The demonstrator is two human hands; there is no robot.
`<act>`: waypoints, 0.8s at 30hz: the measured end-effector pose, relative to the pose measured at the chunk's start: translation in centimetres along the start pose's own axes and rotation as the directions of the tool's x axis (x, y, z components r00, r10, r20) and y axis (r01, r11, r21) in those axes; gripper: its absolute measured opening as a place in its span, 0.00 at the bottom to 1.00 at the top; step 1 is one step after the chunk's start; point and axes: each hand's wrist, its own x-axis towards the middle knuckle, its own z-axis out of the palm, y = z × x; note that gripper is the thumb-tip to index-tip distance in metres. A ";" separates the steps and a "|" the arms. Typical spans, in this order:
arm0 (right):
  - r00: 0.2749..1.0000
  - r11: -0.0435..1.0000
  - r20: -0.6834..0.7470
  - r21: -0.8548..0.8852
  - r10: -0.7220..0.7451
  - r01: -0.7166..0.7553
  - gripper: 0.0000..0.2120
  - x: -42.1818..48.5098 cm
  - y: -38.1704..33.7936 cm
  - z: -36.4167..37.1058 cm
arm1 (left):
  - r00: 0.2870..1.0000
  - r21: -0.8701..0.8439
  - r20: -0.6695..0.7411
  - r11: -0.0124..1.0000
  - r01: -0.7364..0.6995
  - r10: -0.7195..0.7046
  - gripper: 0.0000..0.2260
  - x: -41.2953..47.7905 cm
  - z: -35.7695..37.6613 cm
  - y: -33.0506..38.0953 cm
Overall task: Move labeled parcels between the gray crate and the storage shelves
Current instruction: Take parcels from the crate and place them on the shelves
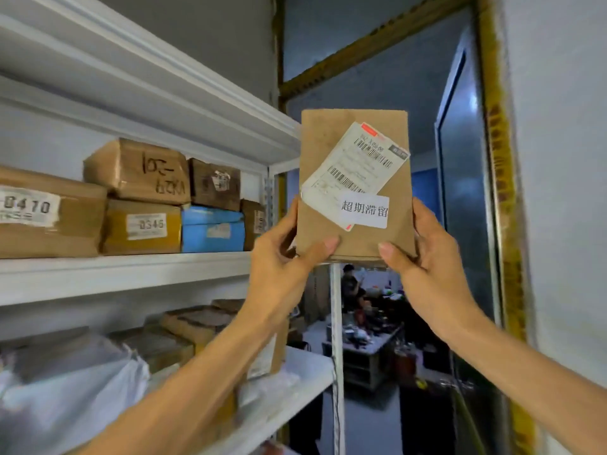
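Beside the shelves, both hands grip one parcel upright in mid-air, left hand and right hand clamped on its lower corners, so shelving seems underway and next it likely needs a gap among the boxes.

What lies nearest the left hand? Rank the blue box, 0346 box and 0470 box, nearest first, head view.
1. blue box, just left of the left hand.
2. 0346 box, beside it, farther left.
3. 0470 box, at the frame's left edge.
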 end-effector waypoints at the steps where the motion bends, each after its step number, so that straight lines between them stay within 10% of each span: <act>1: 0.999 0.999 -0.028 -0.046 0.028 -0.029 0.35 -0.9 0.5 -1.6 | 1.000 -0.050 0.021 0.999 0.020 -0.019 0.29 -0.3 1.7 -0.9; 13: 0.855 0.772 -0.500 -0.487 0.137 -0.409 0.26 -16.8 2.1 -25.5 | 0.862 -0.381 0.476 0.842 0.382 -0.176 0.30 -11.0 29.4 -9.7; 24: 0.594 0.501 -0.801 -0.484 0.076 -0.717 0.34 -31.0 -0.2 -41.7 | 0.599 -0.390 0.795 0.680 0.620 -0.090 0.29 -23.1 51.9 -9.1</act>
